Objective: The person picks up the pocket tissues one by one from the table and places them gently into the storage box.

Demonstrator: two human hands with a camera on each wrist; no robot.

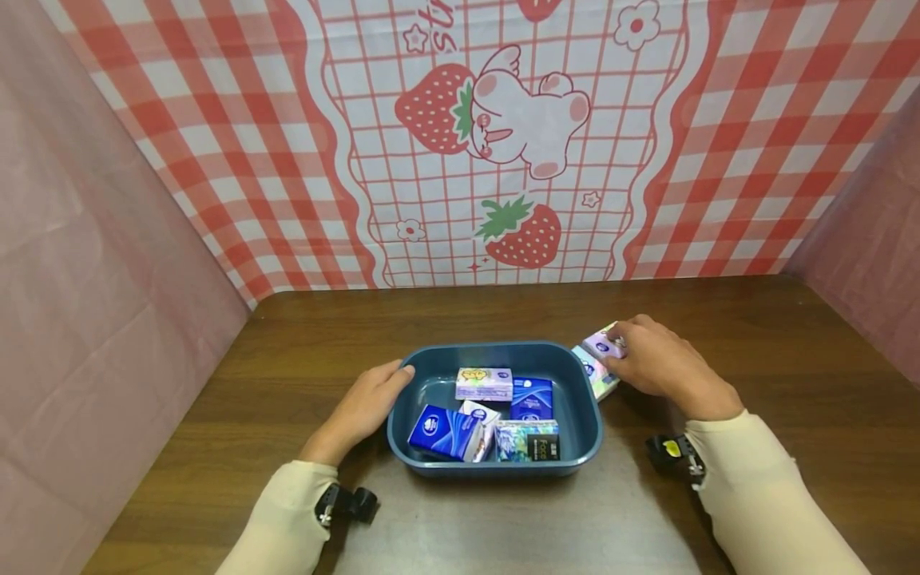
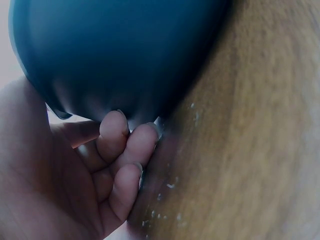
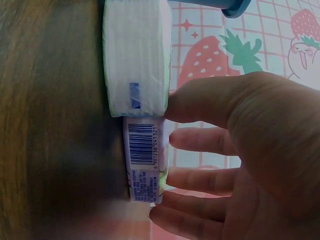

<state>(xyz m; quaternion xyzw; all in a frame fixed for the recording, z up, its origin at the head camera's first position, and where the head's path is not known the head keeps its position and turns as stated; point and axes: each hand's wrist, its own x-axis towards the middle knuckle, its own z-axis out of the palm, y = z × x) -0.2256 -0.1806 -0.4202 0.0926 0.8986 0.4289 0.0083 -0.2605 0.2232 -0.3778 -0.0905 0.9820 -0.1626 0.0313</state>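
My left hand (image 1: 370,402) grips the left end of a dark blue plastic basin (image 1: 496,471), its thumb over the rim. In the left wrist view the other fingers (image 2: 132,145) curl against the basin's outside, near the tabletop. Inside the basin lie several tissue packs, among them a lilac pack (image 1: 484,383), a blue pack (image 1: 442,431) and a green-blue pack (image 1: 527,442). Beyond the right end, my right hand (image 1: 661,359) touches a lilac tissue pack (image 3: 143,160) from above, fingers spread. Its thumb touches a white-sided tissue pack (image 3: 137,60) alongside.
A brown wooden table (image 1: 323,335) carries everything. Behind it hangs a red-and-white checked cloth (image 1: 273,160) with strawberry prints. Pink curtains (image 1: 93,279) close off both sides. Each wrist wears a small black camera, such as the left wrist camera (image 1: 352,505).
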